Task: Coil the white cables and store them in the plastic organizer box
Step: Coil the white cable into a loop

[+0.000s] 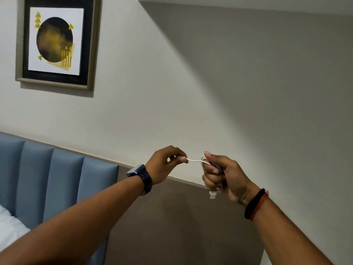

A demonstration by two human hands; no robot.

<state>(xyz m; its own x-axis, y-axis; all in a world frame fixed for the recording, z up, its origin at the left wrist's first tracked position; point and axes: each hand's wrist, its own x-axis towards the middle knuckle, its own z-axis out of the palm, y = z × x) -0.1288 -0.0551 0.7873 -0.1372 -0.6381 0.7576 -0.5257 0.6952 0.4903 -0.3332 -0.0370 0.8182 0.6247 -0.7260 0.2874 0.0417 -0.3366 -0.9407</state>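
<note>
Both hands are raised in front of the wall, the left hand [164, 163] pinching the white cable [194, 161] between thumb and fingertip while the right hand [221, 176] is closed in a fist round the gathered loops. The short free stretch between them runs almost level, left to right, with a slight sag, and the USB plug [212, 195] hangs out under the right fist, pointing straight down. A dark watch [140, 175] sits on the left wrist and black and orange bands [256, 203] on the right; behind are a framed picture [57, 43], a blue padded headboard [57, 178] and a corner of white bedding [9, 226].
</note>
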